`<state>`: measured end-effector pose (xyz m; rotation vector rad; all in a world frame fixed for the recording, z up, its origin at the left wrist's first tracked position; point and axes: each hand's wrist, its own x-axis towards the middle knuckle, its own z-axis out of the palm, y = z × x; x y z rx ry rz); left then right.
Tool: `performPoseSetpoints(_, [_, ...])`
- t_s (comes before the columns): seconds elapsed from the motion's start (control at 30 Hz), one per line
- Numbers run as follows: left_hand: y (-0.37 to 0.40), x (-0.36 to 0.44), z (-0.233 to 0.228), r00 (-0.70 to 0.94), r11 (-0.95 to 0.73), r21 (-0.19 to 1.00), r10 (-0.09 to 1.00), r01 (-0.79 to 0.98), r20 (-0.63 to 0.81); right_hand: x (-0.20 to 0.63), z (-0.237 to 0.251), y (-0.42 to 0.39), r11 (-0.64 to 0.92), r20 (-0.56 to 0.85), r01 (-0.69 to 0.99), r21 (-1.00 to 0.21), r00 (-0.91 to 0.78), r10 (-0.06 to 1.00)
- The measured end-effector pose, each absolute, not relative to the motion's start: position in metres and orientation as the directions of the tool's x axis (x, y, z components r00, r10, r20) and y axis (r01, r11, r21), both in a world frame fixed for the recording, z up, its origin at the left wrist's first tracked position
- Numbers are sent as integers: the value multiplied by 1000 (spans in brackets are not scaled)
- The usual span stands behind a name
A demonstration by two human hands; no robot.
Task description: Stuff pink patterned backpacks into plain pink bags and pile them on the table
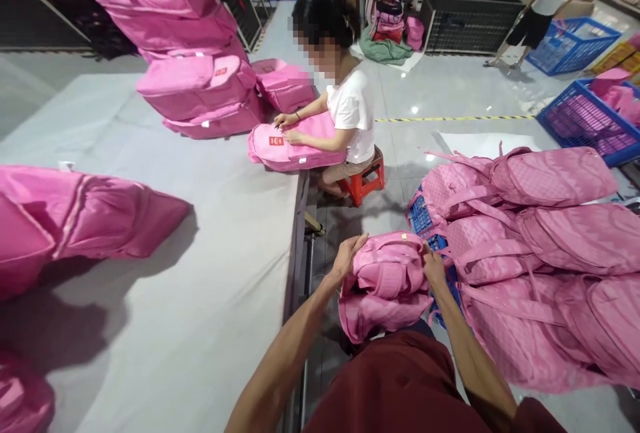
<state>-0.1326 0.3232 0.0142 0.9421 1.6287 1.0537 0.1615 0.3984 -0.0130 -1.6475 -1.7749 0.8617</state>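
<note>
Between my two hands hangs a pink backpack (387,280), held in front of my body beside the table edge. My left hand (349,254) grips its upper left side, the fingers curled over the fabric. On the opposite side, my right hand (433,266) is closed on the upper right edge, its fingertips partly hidden. A small yellow tag shows at the bag's top. Close to my right hand, several pink patterned backpacks (545,313) lie stacked over a blue crate (423,215), with straps trailing toward me.
A long pale table (235,220) runs along my left, bearing stacked pink bags (200,86) and another pink bag (100,220). A co-worker (350,103) on a red stool (367,180) handles a pink bag at the table's edge. Blue crates (575,46) stand farther right.
</note>
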Motion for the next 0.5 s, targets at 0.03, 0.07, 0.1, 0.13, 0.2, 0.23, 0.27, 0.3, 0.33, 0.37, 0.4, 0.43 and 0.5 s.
performPoseSetpoints(0.03, [317,-146,14,-247,350,935,913,63,-325,157,-6,394,-9,-63,600,-800,-68,996])
performPoseSetpoints(0.07, [310,-161,12,-245,364,931,906,31,-346,152,0,391,-53,-112,559,-828,-72,991])
performPoseSetpoints(0.1, [301,-176,10,-255,378,926,896,12,-363,146,6,388,-88,-165,518,-851,-104,981])
performPoseSetpoints(0.13, [292,-190,7,-274,398,917,882,0,-383,138,11,386,-109,-211,492,-864,-156,965])
performPoseSetpoints(0.2, [273,-207,-2,-322,451,892,842,-19,-433,122,12,387,-72,-239,536,-841,-249,939])
performPoseSetpoints(0.23, [265,-210,-7,-339,479,877,820,-35,-462,114,8,391,-35,-236,587,-809,-269,934])
performPoseSetpoints(0.27, [259,-209,-13,-349,503,862,800,-52,-488,105,2,397,-3,-228,636,-771,-271,935])
performPoseSetpoints(0.3, [254,-206,-18,-353,519,852,786,-67,-507,98,-6,404,25,-214,681,-732,-265,940])
performPoseSetpoints(0.33, [251,-201,-23,-359,526,847,778,-78,-517,92,-15,412,47,-199,715,-698,-256,946])
performPoseSetpoints(0.37, [249,-195,-26,-364,529,844,772,-86,-521,88,-23,421,64,-187,735,-675,-254,949])
performPoseSetpoints(0.4, [248,-190,-29,-369,529,843,768,-93,-523,88,-30,429,83,-174,746,-661,-260,950])
performPoseSetpoints(0.43, [246,-185,-29,-373,528,843,766,-99,-524,90,-34,435,110,-153,755,-647,-269,951])
performPoseSetpoints(0.5, [240,-177,-27,-378,524,845,765,-104,-521,104,-31,438,167,-95,754,-635,-290,952])
